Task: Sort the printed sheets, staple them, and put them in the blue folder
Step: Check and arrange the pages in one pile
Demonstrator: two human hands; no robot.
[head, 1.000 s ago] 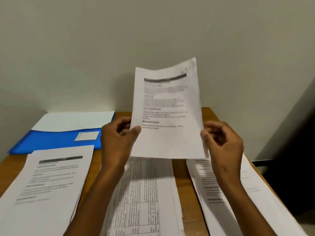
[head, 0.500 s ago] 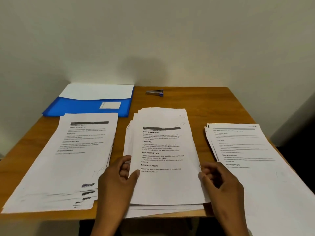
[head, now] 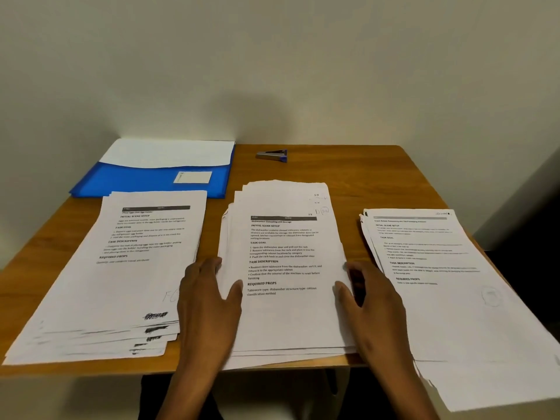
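The middle stack (head: 285, 268) lies between the left hand (head: 209, 301) and right hand (head: 372, 304), each gripping a side edge, thumb on top. Sorting looks near done: two more stacks lie outside the hands (head: 121, 268) (head: 448, 286). Beyond the fingertips, stapler (head: 272, 155) and blue folder (head: 145, 180) wait unused, so stapling and filing remain.

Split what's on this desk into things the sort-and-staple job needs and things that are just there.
Needed: left pile, middle pile, right pile, stapler, blue folder.
Just there: wooden table, wall.
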